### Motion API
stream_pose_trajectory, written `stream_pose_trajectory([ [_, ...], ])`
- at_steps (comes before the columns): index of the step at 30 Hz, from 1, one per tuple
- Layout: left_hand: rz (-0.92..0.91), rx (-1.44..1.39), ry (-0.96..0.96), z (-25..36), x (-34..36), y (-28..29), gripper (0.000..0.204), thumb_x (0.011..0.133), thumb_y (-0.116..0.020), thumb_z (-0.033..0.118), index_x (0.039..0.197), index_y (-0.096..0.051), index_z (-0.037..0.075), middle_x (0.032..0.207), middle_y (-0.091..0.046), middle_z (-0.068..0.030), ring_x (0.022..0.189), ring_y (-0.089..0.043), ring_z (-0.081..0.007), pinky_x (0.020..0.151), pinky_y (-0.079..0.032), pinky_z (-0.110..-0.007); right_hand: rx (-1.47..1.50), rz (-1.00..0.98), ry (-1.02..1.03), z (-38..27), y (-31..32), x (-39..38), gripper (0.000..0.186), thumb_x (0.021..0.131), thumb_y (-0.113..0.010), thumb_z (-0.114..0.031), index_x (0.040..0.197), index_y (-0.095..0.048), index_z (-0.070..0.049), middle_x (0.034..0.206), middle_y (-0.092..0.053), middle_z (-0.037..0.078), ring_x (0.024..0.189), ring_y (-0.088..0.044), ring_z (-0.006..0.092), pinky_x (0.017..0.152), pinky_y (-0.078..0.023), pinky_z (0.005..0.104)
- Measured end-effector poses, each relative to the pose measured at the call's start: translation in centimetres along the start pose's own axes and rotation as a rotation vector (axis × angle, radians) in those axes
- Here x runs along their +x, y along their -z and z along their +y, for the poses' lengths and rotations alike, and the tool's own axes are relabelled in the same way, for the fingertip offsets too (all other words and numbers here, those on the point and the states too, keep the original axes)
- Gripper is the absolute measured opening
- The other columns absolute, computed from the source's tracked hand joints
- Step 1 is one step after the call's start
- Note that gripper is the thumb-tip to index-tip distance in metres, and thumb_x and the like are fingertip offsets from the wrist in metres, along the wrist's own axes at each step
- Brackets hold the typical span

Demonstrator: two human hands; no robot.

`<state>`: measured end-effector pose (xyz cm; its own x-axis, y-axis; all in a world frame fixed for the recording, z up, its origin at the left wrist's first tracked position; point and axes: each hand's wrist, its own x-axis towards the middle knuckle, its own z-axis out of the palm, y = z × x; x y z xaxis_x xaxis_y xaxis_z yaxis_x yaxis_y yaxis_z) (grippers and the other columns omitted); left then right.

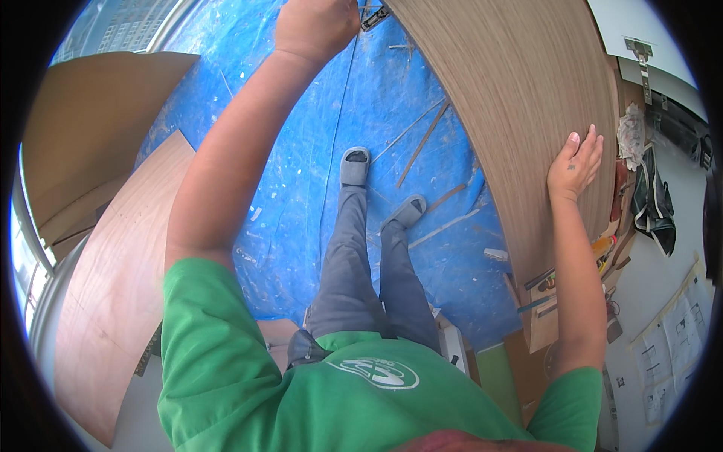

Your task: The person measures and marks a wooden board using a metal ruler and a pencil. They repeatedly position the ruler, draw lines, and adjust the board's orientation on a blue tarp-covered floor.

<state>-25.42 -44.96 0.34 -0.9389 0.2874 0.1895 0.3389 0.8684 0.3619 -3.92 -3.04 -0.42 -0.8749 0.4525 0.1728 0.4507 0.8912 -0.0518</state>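
A large sheet of wood-grain veneer point(512, 113) stands on edge at the upper right, curving across the view. My right hand point(576, 162) lies flat against its face with the fingers spread and holds nothing. My left hand point(316, 26) reaches out at the top, closed in a fist at the sheet's far edge. A small metal tool point(374, 16) sticks out of that fist, and a thin cord point(339, 128) hangs down from it. Below are my grey trousers and grey slippers point(355, 166) on a blue tarp point(301, 173).
Brown plywood boards point(113, 286) lean at the left, with a lighter board point(90, 128) behind them. Thin wood strips point(422, 143) lie scattered on the tarp. At the right are a black bag point(651, 203), hand tools point(602, 252) and paper drawings point(678, 339).
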Motion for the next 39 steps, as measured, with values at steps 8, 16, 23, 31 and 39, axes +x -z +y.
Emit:
stream_pose_trajectory([
  [8,0.047,-0.252,-0.117,7.9,-9.6,-2.6,0.013,0.091,-0.07,0.012,0.103,-0.071,0.011,0.083,-0.073,-0.0098,0.071,-0.071,-0.0317,0.062,-0.058,-0.042,-0.028,0.005,0.018,0.2,-0.1,0.0,0.059,0.107,-0.044,-0.045,0.158,-0.04,-0.015,0.162,-0.036,0.023,0.149,-0.034,0.0422,0.121,-0.026,0.0568],
  [16,0.254,-0.445,0.312,3.2,-3.5,0.1,0.01,0.092,-0.071,0.014,0.088,-0.071,0.005,0.075,-0.069,-0.0147,0.068,-0.068,-0.0364,0.06,-0.052,-0.041,-0.031,-0.024,-0.029,0.1,-0.1,0.0,0.058,0.108,-0.043,-0.046,0.158,-0.04,-0.016,0.162,-0.035,0.021,0.149,-0.034,0.0413,0.12,-0.027,0.0578],
  [23,0.279,-0.506,0.338,0.6,0.4,-2.0,0.021,0.096,-0.059,0.017,0.102,-0.074,0.002,0.091,-0.071,-0.0256,0.084,-0.07,-0.0444,0.074,-0.054,-0.049,-0.035,-0.028,-0.018,0.0,0.0,0.1,0.058,0.108,-0.042,-0.046,0.158,-0.04,-0.015,0.162,-0.035,0.021,0.149,-0.033,0.0417,0.12,-0.027,0.0575],
  [31,0.229,-0.386,0.363,1.0,0.9,-0.9,0.021,0.095,-0.061,0.018,0.099,-0.074,0.002,0.088,-0.071,-0.026,0.085,-0.069,-0.045,0.076,-0.054,-0.049,-0.037,-0.024,-0.004,0.0,0.1,0.0,0.058,0.108,-0.042,-0.045,0.158,-0.04,-0.015,0.162,-0.035,0.023,0.149,-0.033,0.0426,0.121,-0.027,0.0569],
  [39,0.245,-0.431,0.435,1.4,1.6,-0.9,0.024,0.094,-0.064,0.021,0.094,-0.074,0.0,0.086,-0.072,-0.0257,0.081,-0.072,-0.0412,0.075,-0.055,-0.047,-0.033,-0.017,-0.009,0.1,0.1,0.0,0.058,0.107,-0.044,-0.045,0.157,-0.041,-0.015,0.162,-0.036,0.023,0.148,-0.035,0.0426,0.12,-0.028,0.0566],
])
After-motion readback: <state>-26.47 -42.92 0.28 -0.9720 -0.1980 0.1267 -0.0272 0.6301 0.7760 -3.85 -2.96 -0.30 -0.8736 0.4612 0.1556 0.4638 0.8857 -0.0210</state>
